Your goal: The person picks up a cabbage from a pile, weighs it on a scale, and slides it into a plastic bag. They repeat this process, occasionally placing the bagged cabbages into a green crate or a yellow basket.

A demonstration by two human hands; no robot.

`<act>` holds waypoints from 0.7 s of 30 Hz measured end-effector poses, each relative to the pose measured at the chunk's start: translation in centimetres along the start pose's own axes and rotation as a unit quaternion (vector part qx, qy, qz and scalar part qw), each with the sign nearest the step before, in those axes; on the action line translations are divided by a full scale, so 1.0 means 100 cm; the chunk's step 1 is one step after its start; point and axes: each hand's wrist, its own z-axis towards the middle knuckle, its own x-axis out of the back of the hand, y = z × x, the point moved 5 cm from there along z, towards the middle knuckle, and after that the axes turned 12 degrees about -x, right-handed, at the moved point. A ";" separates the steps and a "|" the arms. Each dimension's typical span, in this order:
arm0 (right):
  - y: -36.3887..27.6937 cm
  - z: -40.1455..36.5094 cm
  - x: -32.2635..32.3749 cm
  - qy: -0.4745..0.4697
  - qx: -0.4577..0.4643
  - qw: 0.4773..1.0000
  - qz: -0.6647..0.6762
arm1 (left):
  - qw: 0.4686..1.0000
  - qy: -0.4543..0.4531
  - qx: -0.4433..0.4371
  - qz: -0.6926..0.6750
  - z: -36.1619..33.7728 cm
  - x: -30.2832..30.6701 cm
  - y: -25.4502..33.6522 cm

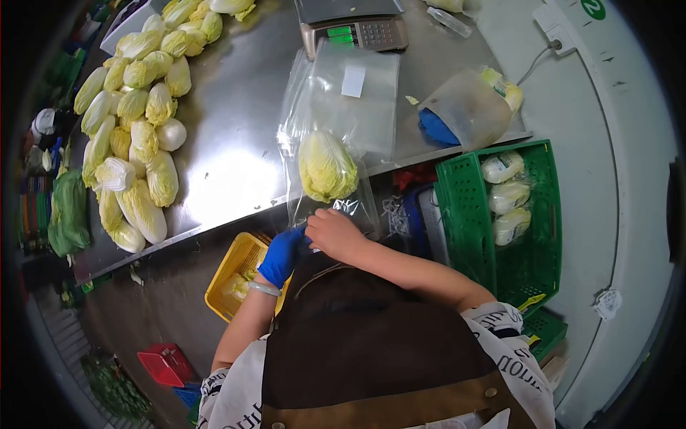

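Observation:
My left hand (284, 254) wears a blue glove, and my right hand (334, 234) is bare. They meet in front of my apron, just off the table's front edge, fingers curled together. A small pale bit shows between them, but what they grip is hidden. Just beyond them a napa cabbage (327, 168) lies at the table edge, its lower end toward me. Clear plastic film (361, 207) surrounds it and hangs over the edge close to my fingers. Behind it is a stack of clear plastic bags (371, 100) with a white label (354, 81) on top.
Many napa cabbages (145, 139) are heaped on the steel table (236, 93) at left. A scale (361, 32) stands at the back. Right are a bag with blue contents (464, 107) and a green crate (529, 268) of wrapped cabbages. Below sits a yellow basket (218, 286).

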 end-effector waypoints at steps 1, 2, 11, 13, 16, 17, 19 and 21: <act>-0.001 0.003 -0.014 -0.036 -0.019 0.999 -0.011 | 0.988 -0.055 -0.061 0.131 0.000 -0.002 0.009; -0.001 0.000 -0.022 -0.044 0.002 0.999 -0.009 | 0.977 0.036 0.042 -0.206 -0.001 -0.004 0.001; -0.011 -0.007 -0.004 0.011 -0.046 0.995 0.091 | 0.987 0.092 0.041 -0.125 -0.005 -0.002 0.007; -0.014 0.002 -0.027 -0.034 -0.035 0.999 0.023 | 0.972 -0.031 -0.107 0.205 -0.008 -0.004 0.034; -0.019 0.006 -0.039 -0.084 0.001 0.996 -0.005 | 0.959 0.077 0.039 -0.271 -0.010 0.002 -0.004; -0.019 0.004 -0.034 -0.089 0.035 0.995 -0.012 | 0.961 0.087 0.062 -0.256 -0.007 0.005 -0.015; -0.019 -0.017 -0.015 -0.108 0.071 0.992 -0.008 | 0.961 0.110 0.111 -0.229 -0.008 0.006 -0.031; 0.002 -0.067 0.006 -0.091 0.035 0.995 0.022 | 0.972 0.134 0.053 -0.187 -0.012 0.004 -0.033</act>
